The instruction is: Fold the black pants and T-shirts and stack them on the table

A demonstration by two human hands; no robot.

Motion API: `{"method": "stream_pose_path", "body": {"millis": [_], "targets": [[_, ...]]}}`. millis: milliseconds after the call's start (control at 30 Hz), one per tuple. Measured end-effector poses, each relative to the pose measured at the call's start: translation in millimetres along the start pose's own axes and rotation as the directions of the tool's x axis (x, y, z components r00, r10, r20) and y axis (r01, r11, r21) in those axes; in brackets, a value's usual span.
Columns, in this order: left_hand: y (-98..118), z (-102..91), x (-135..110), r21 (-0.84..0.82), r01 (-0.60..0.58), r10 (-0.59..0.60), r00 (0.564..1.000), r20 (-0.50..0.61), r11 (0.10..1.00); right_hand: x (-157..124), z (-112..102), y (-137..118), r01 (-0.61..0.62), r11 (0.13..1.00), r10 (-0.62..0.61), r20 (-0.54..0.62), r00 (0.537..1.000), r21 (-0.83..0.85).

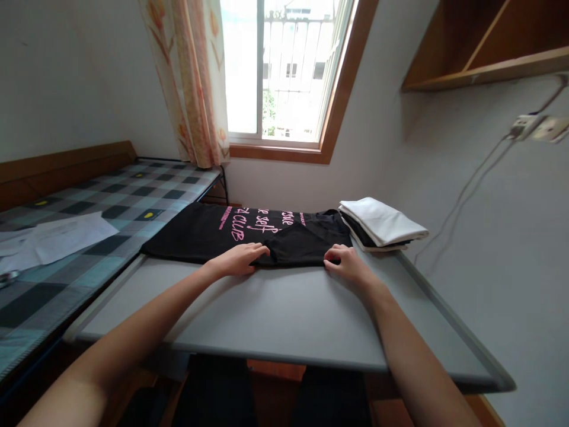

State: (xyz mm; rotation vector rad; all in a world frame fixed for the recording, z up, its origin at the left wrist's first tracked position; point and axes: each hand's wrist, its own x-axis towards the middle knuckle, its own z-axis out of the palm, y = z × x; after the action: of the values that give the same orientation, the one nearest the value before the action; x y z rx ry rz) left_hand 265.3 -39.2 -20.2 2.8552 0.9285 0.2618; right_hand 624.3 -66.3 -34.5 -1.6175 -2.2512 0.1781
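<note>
A black T-shirt with pink lettering [231,228] lies spread across the far part of a grey table [284,314]. My left hand [240,259] rests on the shirt's near edge, fingers bent and pressed onto the cloth. My right hand [345,262] sits at the edge of a folded-over part of the shirt, with fingers curled and pinching the fabric. Both forearms reach in from the bottom of the view.
A stack of folded clothes, white on top of dark [382,224], sits at the table's far right. A bed with a checked cover [111,201] and white sheets of paper [53,237] stands to the left. Window, curtain [195,83], wall shelf [489,47], power strip [540,126].
</note>
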Motion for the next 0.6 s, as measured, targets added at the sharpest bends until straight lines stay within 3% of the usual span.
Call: {"method": "stream_pose_path", "body": {"millis": [100, 200, 400, 600], "targets": [[-23.6, -11.4, -35.2, 0.039, 0.071, -0.072, 0.997, 0.033, 0.997, -4.2, -3.8, 5.2, 0.031, 0.999, -0.028, 0.082, 0.996, -0.037], [-52.3, -26.6, -77.5, 0.100, 0.189, -0.193, 0.981, 0.031, 0.977, -9.7, -6.8, 20.3, 0.095, 0.987, -0.084, 0.090, 0.992, -0.127], [-113.2, -55.3, -159.1, 0.195, 0.438, -0.445, 0.896, -0.012, 0.878, -19.2, -11.9, 55.7, 0.295, 0.883, -0.307, 0.026, 0.951, -0.366], [-157.1, -59.2, -209.2, 0.097, 0.506, -0.500, 0.862, -0.082, 0.857, -17.1, -8.4, 65.0, 0.387, 0.787, -0.448, -0.013, 0.894, -0.479]]}}
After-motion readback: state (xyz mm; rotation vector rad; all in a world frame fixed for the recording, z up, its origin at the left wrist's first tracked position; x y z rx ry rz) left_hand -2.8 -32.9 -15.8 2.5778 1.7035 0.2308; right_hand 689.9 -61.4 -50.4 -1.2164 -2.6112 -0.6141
